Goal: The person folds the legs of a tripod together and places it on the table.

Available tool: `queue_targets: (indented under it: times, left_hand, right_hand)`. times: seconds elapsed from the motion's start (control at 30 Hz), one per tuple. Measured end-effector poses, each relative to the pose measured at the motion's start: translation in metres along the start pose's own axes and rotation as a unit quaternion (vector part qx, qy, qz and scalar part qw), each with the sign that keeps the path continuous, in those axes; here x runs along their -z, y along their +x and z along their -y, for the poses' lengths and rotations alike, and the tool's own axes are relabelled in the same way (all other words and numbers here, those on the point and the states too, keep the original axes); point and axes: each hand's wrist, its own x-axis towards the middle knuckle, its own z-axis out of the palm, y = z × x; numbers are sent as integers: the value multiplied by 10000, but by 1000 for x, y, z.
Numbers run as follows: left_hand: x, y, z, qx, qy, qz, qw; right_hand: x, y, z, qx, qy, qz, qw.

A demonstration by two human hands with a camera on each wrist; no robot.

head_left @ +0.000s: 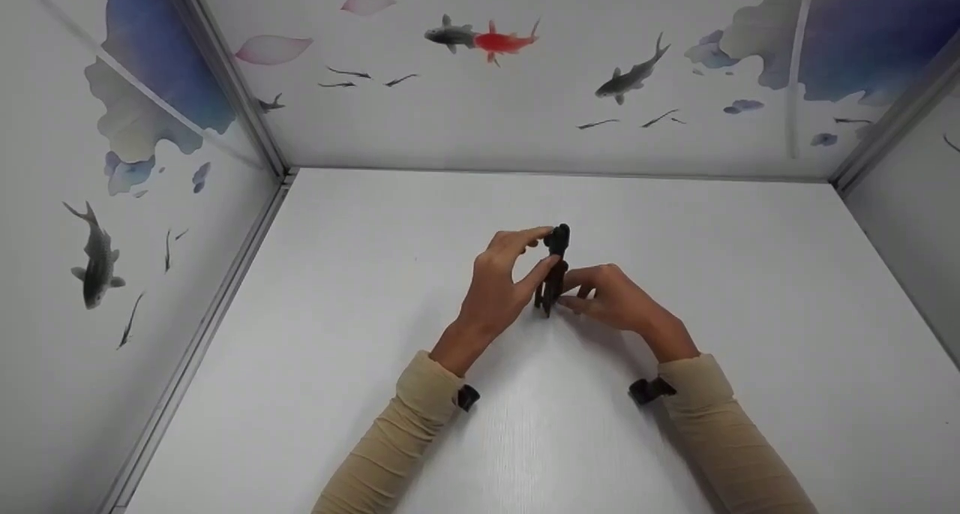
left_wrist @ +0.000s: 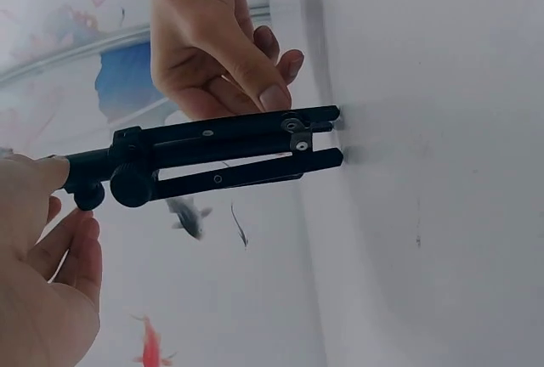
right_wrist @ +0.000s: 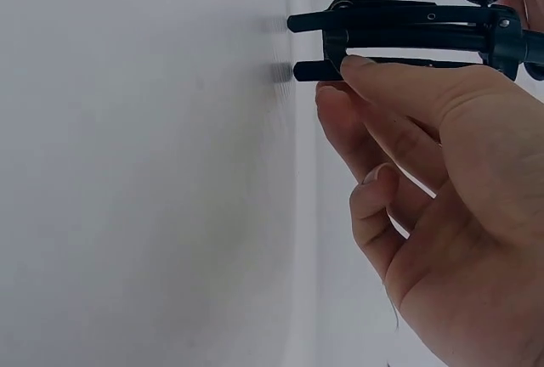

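Observation:
A small black tripod [head_left: 556, 274] with its legs folded close together stands nearly upright on the table. My left hand [head_left: 491, 285] grips its upper part, the thumb and fingers round the tube near the round knobs [left_wrist: 133, 185]. Lower down, my right hand [head_left: 621, 300] pinches one leg near its foot between thumb and index finger; the other fingers curl loosely beside it. In the left wrist view the legs [left_wrist: 246, 123] lie almost parallel, with a narrow gap and small metal joints near the feet. The feet [right_wrist: 308, 70] are at the tabletop in the right wrist view.
The white tabletop [head_left: 360, 251] spreads around both hands. Behind it rises a white wall [head_left: 525, 131] printed with fish and petals, with another wall [head_left: 45, 394] on the left. A small black camera [head_left: 651, 390] sits at the right cuff, and one [head_left: 468, 398] at the left.

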Motion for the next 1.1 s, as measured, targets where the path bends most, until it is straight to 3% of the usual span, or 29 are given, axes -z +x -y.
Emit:
queue_targets:
  times: [0.4,0.73,0.87,1.1]
  left_hand:
    - [2,2,-5,22,-239,54,9997]
    - [9,6,-2,-333,-294,-203,9988]
    - [18,9,4,-207,-362,-283,9987]
    - [34,13,16,324,-311,-241,9987]
  right_hand:
    - [0,0,0,185,78,-121,9997]
    - [0,0,0,-73,-35,8,10000]
    - [2,-1,-2,-174,-18,35,9998]
    - [10,-4,-5,-191,41,-35,9998]
